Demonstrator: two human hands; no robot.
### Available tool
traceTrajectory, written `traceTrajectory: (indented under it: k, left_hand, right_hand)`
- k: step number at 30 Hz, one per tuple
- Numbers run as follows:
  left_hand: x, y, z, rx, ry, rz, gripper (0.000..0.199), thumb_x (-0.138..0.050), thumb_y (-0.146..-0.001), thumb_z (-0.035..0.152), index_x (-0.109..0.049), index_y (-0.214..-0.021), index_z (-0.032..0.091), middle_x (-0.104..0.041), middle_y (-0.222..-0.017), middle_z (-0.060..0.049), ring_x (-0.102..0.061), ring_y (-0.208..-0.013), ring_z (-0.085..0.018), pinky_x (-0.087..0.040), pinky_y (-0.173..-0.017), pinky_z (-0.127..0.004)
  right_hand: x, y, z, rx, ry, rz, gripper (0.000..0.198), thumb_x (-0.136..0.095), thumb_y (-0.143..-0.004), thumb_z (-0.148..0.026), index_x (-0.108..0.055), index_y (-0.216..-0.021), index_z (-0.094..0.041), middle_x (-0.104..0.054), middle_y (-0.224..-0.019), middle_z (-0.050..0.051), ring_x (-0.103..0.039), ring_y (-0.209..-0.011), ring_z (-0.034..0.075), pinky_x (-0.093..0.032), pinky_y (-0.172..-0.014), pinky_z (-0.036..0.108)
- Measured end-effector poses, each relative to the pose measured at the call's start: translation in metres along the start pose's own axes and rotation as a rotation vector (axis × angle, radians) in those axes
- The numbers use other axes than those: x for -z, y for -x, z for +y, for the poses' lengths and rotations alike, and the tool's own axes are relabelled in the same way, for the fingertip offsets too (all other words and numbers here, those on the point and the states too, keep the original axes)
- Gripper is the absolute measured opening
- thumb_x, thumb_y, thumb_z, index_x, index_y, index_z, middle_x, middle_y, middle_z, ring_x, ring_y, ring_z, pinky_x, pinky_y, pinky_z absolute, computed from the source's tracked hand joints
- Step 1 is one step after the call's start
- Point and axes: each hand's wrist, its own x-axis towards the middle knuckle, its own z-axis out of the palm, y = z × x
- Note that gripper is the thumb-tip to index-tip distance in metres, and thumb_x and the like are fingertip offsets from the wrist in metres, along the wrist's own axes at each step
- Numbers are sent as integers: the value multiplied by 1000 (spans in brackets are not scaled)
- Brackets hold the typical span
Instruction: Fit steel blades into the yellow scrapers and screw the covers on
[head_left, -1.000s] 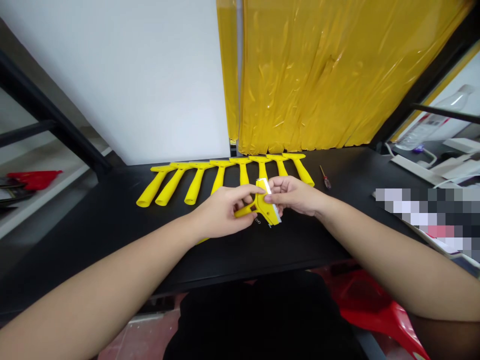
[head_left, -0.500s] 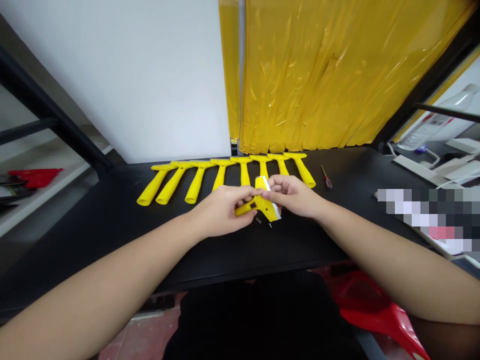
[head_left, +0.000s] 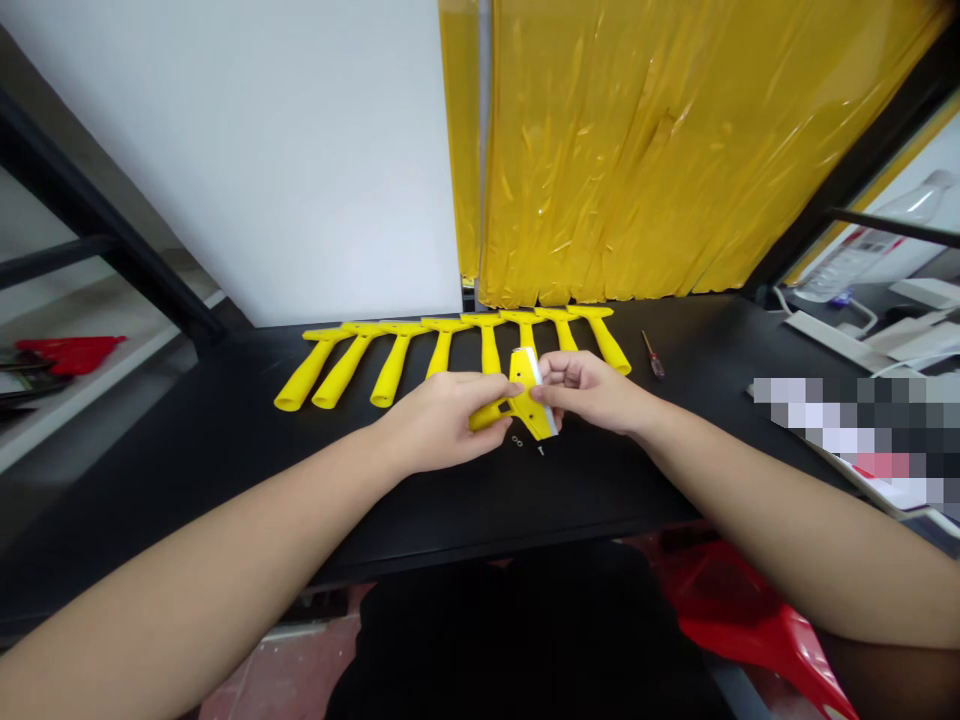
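A yellow scraper [head_left: 534, 418] with a pale strip along its wide edge is held between both hands above the black table. My left hand [head_left: 457, 415] is closed round its handle, the thumb and fingertips near the head. My right hand [head_left: 583, 388] pinches the head at the strip side, thumb on the yellow face. Two dark holes show in that face. Just below the scraper, two small nuts or washers [head_left: 517, 441] and a small screw [head_left: 541, 450] lie on the table.
Several yellow scraper handles [head_left: 390, 375] lie in a row along the table's back. A screwdriver [head_left: 655, 362] rests to their right. Behind stand a white panel [head_left: 337, 150] and a yellow plastic curtain [head_left: 637, 150]. A clear bottle [head_left: 874, 245] is at far right.
The scraper's head has shifted slightly up and left, and both holes now show. My left thumb has drawn back a little from the strip; both hands keep their hold.
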Motion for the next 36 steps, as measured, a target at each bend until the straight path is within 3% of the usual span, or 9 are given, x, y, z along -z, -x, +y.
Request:
traceTrajectory:
  k: [3,7,11,17,22,24,28,32,36]
  left_hand:
    - [1,0,-1,-50,-50,-26,21,-61,-101,28,-70,-118,20,-78,-102,-4,-73,-88,-17,-56,-79,-28]
    - [3,-1,-2,-61,-145,-55,33,-55,-106,28,-65,-138,26,-77,-115,-4,-73,-95,-18,-56,-81,-29]
    - [3,-1,-3,-49,-216,-63,41,-54,-107,29,-61,-147,30,-76,-113,-5,-72,-91,-18,-56,-79,-29]
    - [2,-1,-6,-112,-219,-38,40,-56,-103,18,-64,-142,22,-76,-106,-6,-71,-91,-19,-57,-82,-29]
    - [3,-1,-11,-102,-243,-17,36,-55,-102,17,-67,-136,21,-75,-99,-4,-71,-87,-17,-57,-78,-27]
    - [3,-1,-14,-95,-257,-8,35,-55,-103,18,-67,-136,21,-74,-103,-5,-72,-87,-17,-58,-77,-27]
    - [3,1,-18,-70,-284,29,33,-57,-102,20,-69,-133,21,-69,-124,-10,-70,-76,-13,-60,-69,-26]
    - [4,1,-17,-106,-259,83,31,-57,-101,16,-70,-129,19,-63,-143,-14,-76,-101,-18,-65,-84,-30]
    - [8,0,-16,-105,-259,163,31,-58,-100,12,-70,-128,16,-69,-140,-13,-70,-126,-24,-61,-107,-38]
  right_hand:
    - [1,-1,2,33,18,21,37,-89,-79,-44,-61,-83,-19,-71,-65,-2,-66,-51,11,-58,-51,23]
    - [2,-2,3,82,25,81,37,-89,-79,-43,-60,-81,-20,-68,-61,-4,-64,-47,11,-55,-47,22]
    - [1,-4,2,97,16,135,39,-90,-77,-44,-59,-79,-20,-66,-61,-4,-64,-46,11,-57,-47,23]
    - [0,-6,1,67,58,107,41,-89,-76,-48,-59,-80,-20,-67,-63,-3,-64,-48,12,-57,-47,24]
    - [22,-10,-27,60,340,150,31,-83,-81,-44,-67,-87,-18,-70,-71,2,-69,-63,15,-61,-60,28]
    - [33,-12,-44,5,585,78,20,-76,-85,-36,-70,-89,-17,-73,-75,3,-69,-62,15,-58,-61,28]
    - [35,-14,-63,-271,983,-315,11,-71,-84,-24,-79,-91,-20,-75,-73,1,-68,-59,16,-49,-58,27]
    - [18,-10,-54,-87,1069,-300,4,-74,-84,-22,-78,-86,-20,-73,-73,0,-65,-64,15,-45,-61,26]
    - [5,-1,-42,37,1018,-276,10,-72,-90,-20,-81,-89,-19,-73,-74,0,-62,-62,12,-44,-62,26]
